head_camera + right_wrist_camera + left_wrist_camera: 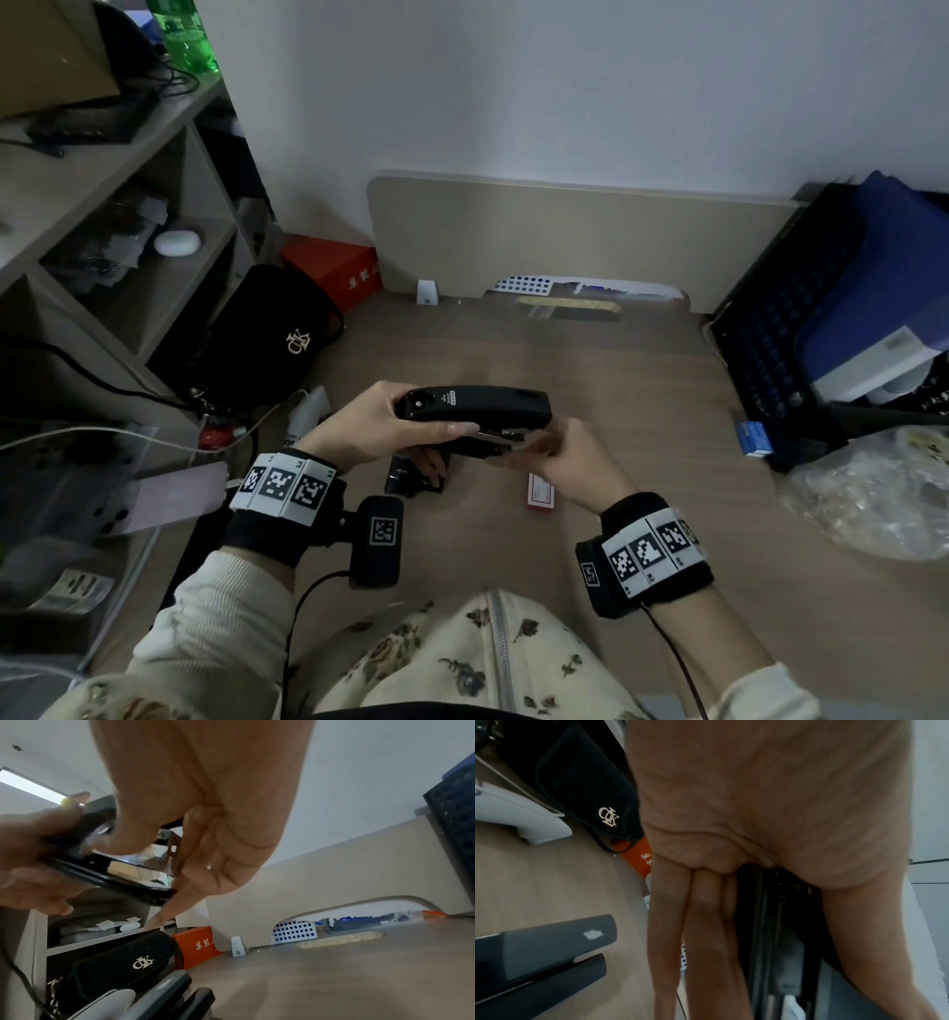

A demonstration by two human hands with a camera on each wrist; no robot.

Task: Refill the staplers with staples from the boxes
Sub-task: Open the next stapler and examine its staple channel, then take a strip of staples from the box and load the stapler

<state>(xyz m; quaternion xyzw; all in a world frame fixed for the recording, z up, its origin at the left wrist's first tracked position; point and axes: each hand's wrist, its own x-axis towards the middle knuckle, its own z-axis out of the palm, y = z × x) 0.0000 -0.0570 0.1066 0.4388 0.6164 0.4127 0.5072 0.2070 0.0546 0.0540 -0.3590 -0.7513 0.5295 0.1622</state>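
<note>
- Our left hand (369, 426) has its grip round the rear of the black stapler (477, 408), thumb along the near side, holding it in the air above the bench (642, 411).
- Our right hand (570, 462) is at the stapler's front end, fingers curled at the metal channel (172, 850); whether they pinch a strip of staples we cannot tell.
- We judge that the loading step is in hand; next the strip must sit straight in the channel, then the top is pressed shut.
- A second stapler (411, 475) lies on the bench just below our hands.
- A red-and-white box (540, 492) lies beside our right wrist and a blue box (754, 438) well off right; their contents are hidden.
</note>
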